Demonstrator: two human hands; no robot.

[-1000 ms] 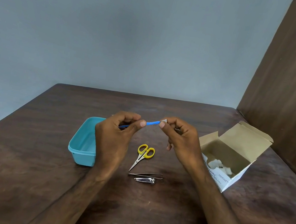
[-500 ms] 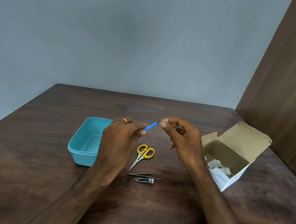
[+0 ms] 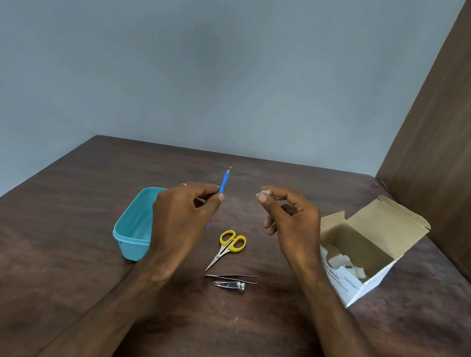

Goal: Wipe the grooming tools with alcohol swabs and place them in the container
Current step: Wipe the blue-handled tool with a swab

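Observation:
My left hand [image 3: 181, 219] pinches a thin blue-handled grooming tool [image 3: 224, 181], held nearly upright with its metal tip pointing up. My right hand [image 3: 291, 224] pinches a small white alcohol swab [image 3: 262, 195] between thumb and forefinger, a short gap right of the tool. A teal plastic container [image 3: 133, 224] sits on the table, partly behind my left hand. Yellow-handled scissors [image 3: 229, 247], metal tweezers [image 3: 232, 277] and a nail clipper [image 3: 229, 285] lie on the table between my forearms.
An open white cardboard swab box [image 3: 370, 252] with several loose swabs inside stands at the right. A dark wooden panel [image 3: 468, 122] rises at the far right and a grey wall behind the brown wooden table [image 3: 31, 254].
The swab has come off the tool's tip and my hands have drawn apart. My left hand turned the blue tool from lying sideways to nearly upright.

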